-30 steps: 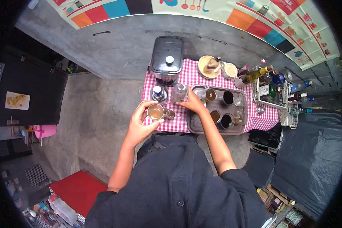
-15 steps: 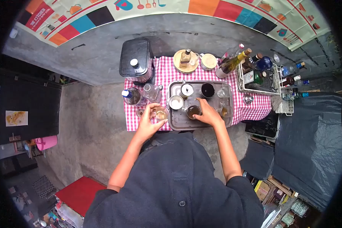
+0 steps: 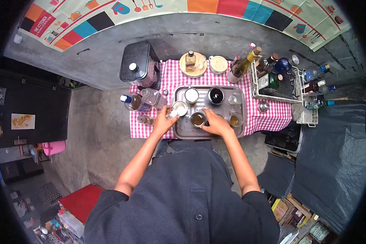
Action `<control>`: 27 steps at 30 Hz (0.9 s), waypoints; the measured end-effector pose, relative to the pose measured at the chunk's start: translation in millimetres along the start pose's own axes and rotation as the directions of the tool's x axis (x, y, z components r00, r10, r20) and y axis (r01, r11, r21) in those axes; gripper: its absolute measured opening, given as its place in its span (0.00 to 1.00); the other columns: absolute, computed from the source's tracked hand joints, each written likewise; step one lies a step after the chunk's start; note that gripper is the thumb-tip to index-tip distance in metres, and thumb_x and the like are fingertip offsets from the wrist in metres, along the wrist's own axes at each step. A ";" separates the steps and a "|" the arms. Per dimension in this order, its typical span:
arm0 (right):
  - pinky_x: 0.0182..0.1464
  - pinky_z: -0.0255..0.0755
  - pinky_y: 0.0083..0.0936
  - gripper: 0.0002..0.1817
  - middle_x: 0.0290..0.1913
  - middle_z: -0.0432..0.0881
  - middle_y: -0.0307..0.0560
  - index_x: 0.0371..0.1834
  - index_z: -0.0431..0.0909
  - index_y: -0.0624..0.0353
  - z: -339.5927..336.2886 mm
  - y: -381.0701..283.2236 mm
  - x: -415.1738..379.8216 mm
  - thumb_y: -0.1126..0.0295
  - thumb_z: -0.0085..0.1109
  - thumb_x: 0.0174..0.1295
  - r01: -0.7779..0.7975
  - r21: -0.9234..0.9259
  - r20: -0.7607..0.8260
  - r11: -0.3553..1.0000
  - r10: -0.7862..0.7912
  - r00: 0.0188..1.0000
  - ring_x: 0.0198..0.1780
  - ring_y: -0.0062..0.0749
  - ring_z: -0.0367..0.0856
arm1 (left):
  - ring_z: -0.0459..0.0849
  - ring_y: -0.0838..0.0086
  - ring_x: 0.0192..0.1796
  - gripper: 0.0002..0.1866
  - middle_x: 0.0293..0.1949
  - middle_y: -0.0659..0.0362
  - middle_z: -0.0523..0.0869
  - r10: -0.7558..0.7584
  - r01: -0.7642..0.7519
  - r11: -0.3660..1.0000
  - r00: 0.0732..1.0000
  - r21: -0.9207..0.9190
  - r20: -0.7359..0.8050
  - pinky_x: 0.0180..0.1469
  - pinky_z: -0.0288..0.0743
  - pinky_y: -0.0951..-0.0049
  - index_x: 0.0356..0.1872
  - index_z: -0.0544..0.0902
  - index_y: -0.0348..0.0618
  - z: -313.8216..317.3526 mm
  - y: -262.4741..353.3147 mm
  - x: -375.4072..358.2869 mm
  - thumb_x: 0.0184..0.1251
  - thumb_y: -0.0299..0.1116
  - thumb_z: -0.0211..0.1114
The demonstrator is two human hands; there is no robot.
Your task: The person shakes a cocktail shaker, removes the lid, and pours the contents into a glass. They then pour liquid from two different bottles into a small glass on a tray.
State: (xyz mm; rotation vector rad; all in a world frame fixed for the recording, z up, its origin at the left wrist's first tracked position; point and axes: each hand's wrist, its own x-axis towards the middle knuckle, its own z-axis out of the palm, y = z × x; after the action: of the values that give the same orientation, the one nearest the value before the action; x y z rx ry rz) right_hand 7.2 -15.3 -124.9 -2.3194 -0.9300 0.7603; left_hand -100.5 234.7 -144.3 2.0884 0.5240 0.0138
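A grey tray (image 3: 227, 132) lies on the pink checked cloth, bearing several cups and glasses. My left hand (image 3: 164, 120) is closed round a small clear glass (image 3: 172, 114) at the tray's left edge, beside a cup of white contents (image 3: 180, 108). My right hand (image 3: 214, 122) curves its fingers round the right side of a glass cup of brown liquid (image 3: 197, 119), which rests on the tray. Behind stand a cup with a white top (image 3: 191, 95) and a cup of black liquid (image 3: 216, 96). Small glasses (image 3: 234, 98) are at the tray's right.
A black dispenser (image 3: 136, 65) and clear bottles (image 3: 152, 97) stand left. At the back are a wooden plate with a small bottle (image 3: 190, 61) and a lidded cup (image 3: 218, 64). Right are a tall bottle (image 3: 243, 67), a wire basket of bottles (image 3: 290, 98) and a metal shaker (image 3: 263, 106).
My left hand has brought the small glass from the cloth toward the white-filled cup. My right hand has gone from above the brown-liquid cup to its right side. The camera view has shifted slightly.
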 end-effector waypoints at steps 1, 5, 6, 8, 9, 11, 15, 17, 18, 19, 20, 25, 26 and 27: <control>0.65 0.69 0.42 0.43 0.67 0.68 0.60 0.71 0.59 0.62 -1.7 0.9 0.9 0.59 0.70 0.55 0.008 -0.004 0.019 1.000 -0.008 1.000 0.66 0.55 0.72 | 0.83 0.57 0.54 0.30 0.48 0.46 0.84 0.010 -0.009 0.998 0.999 0.054 -0.030 0.57 0.75 0.62 0.54 0.76 0.37 2.9 0.1 1.5 0.52 0.39 0.77; 0.62 0.71 0.42 0.42 0.63 0.71 0.60 0.70 0.61 0.62 -4.7 8.0 2.6 0.58 0.70 0.54 0.062 -0.025 0.020 0.998 -0.062 0.998 0.64 0.53 0.73 | 0.84 0.54 0.54 0.31 0.49 0.44 0.85 -0.008 0.015 0.992 0.998 0.127 -0.061 0.56 0.76 0.60 0.55 0.80 0.37 12.0 -7.2 9.3 0.52 0.42 0.77; 0.62 0.71 0.42 0.42 0.63 0.71 0.60 0.70 0.61 0.62 -6.2 9.6 2.8 0.58 0.70 0.54 0.070 -0.030 0.026 0.997 -0.069 0.997 0.64 0.53 0.73 | 0.84 0.54 0.54 0.31 0.49 0.44 0.85 -0.011 0.020 0.992 0.997 0.123 -0.071 0.56 0.76 0.60 0.55 0.80 0.37 13.8 -6.8 10.2 0.52 0.42 0.77; 0.62 0.72 0.43 0.42 0.62 0.72 0.59 0.70 0.61 0.62 -9.5 13.0 2.1 0.58 0.69 0.55 0.098 -0.033 -0.003 0.995 -0.098 0.995 0.63 0.54 0.74 | 0.84 0.53 0.54 0.31 0.50 0.44 0.85 -0.001 0.017 0.981 0.996 0.191 -0.088 0.56 0.76 0.59 0.55 0.81 0.38 16.9 -6.3 11.7 0.52 0.44 0.77; 0.62 0.72 0.43 0.42 0.62 0.72 0.59 0.70 0.61 0.62 -10.7 15.8 2.2 0.58 0.69 0.55 0.104 -0.039 0.002 0.994 -0.104 0.995 0.63 0.54 0.74 | 0.83 0.52 0.54 0.31 0.50 0.44 0.85 -0.007 0.025 0.978 0.996 0.206 -0.090 0.57 0.76 0.58 0.54 0.81 0.38 18.4 -7.0 12.9 0.51 0.45 0.77; 0.61 0.72 0.43 0.42 0.62 0.72 0.58 0.71 0.60 0.61 -12.2 21.7 4.1 0.58 0.69 0.55 0.128 -0.008 -0.015 0.992 -0.128 0.992 0.62 0.55 0.74 | 0.83 0.52 0.54 0.31 0.50 0.44 0.85 0.013 0.010 0.973 0.995 0.232 -0.097 0.58 0.75 0.58 0.55 0.81 0.38 20.8 -8.7 14.0 0.51 0.45 0.77; 0.61 0.72 0.43 0.42 0.63 0.71 0.59 0.72 0.59 0.61 -14.7 27.8 5.5 0.57 0.68 0.56 0.140 -0.021 -0.025 0.990 -0.140 0.990 0.63 0.56 0.74 | 0.81 0.51 0.56 0.31 0.50 0.43 0.84 -0.012 0.035 0.963 0.996 0.267 -0.087 0.60 0.73 0.57 0.56 0.81 0.37 20.5 3.1 14.9 0.51 0.44 0.76; 0.62 0.71 0.41 0.41 0.63 0.71 0.59 0.71 0.60 0.62 -16.6 25.7 4.0 0.58 0.68 0.56 0.105 -0.013 -0.010 0.994 -0.105 0.994 0.64 0.55 0.73 | 0.80 0.50 0.57 0.33 0.50 0.42 0.83 -0.061 0.080 0.957 0.995 0.280 -0.076 0.62 0.72 0.57 0.58 0.81 0.37 22.7 4.4 16.8 0.50 0.42 0.76; 0.63 0.70 0.40 0.40 0.64 0.70 0.59 0.70 0.61 0.63 -19.1 23.0 3.4 0.59 0.68 0.57 0.065 0.005 -0.005 0.998 -0.065 0.998 0.65 0.53 0.72 | 0.80 0.50 0.57 0.33 0.50 0.42 0.83 -0.068 0.090 0.960 0.994 0.266 -0.090 0.62 0.72 0.57 0.58 0.81 0.37 23.3 6.7 18.1 0.50 0.42 0.76; 0.65 0.69 0.40 0.41 0.65 0.69 0.60 0.71 0.60 0.63 -21.0 21.8 2.9 0.58 0.67 0.57 0.064 0.030 0.004 0.997 -0.064 0.998 0.66 0.54 0.71 | 0.80 0.50 0.58 0.33 0.50 0.42 0.83 -0.067 0.088 0.955 0.994 0.283 -0.081 0.62 0.72 0.57 0.58 0.81 0.37 22.4 8.2 19.1 0.50 0.42 0.76; 0.65 0.69 0.40 0.41 0.65 0.69 0.60 0.71 0.60 0.63 -20.8 21.2 2.3 0.58 0.67 0.57 0.074 0.021 0.016 0.997 -0.075 0.997 0.66 0.54 0.71 | 0.80 0.50 0.58 0.33 0.50 0.41 0.83 -0.067 0.086 0.950 0.995 0.301 -0.071 0.62 0.72 0.57 0.58 0.81 0.37 20.9 9.2 19.0 0.50 0.42 0.76; 0.63 0.70 0.44 0.41 0.65 0.70 0.60 0.71 0.60 0.63 -11.1 26.7 1.4 0.58 0.66 0.58 0.125 0.024 -0.105 0.992 -0.122 0.987 0.64 0.57 0.73 | 0.82 0.49 0.54 0.30 0.49 0.43 0.84 -0.027 0.058 0.961 0.993 0.271 -0.117 0.58 0.74 0.59 0.55 0.81 0.36 11.5 15.2 14.6 0.50 0.40 0.76; 0.63 0.70 0.44 0.41 0.65 0.70 0.60 0.71 0.60 0.63 -8.8 28.9 0.7 0.58 0.66 0.58 0.131 0.019 -0.099 0.991 -0.128 0.987 0.64 0.57 0.73 | 0.83 0.51 0.54 0.30 0.49 0.44 0.84 0.018 0.017 0.970 0.990 0.241 -0.140 0.58 0.75 0.59 0.55 0.80 0.36 9.1 13.4 11.8 0.51 0.39 0.76; 0.63 0.70 0.44 0.40 0.65 0.70 0.61 0.71 0.60 0.63 -8.3 27.8 -0.3 0.59 0.66 0.59 0.127 0.023 -0.123 0.992 -0.123 0.985 0.63 0.57 0.74 | 0.83 0.53 0.54 0.31 0.48 0.44 0.85 0.061 -0.024 0.977 0.984 0.213 -0.166 0.58 0.75 0.60 0.56 0.79 0.36 6.6 15.6 8.0 0.51 0.39 0.77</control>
State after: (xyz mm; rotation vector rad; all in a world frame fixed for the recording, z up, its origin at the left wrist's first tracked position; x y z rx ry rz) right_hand 24.7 -35.1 -136.7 -2.2293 -0.9918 0.5717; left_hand -86.2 225.3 -136.8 2.3184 0.6064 0.1721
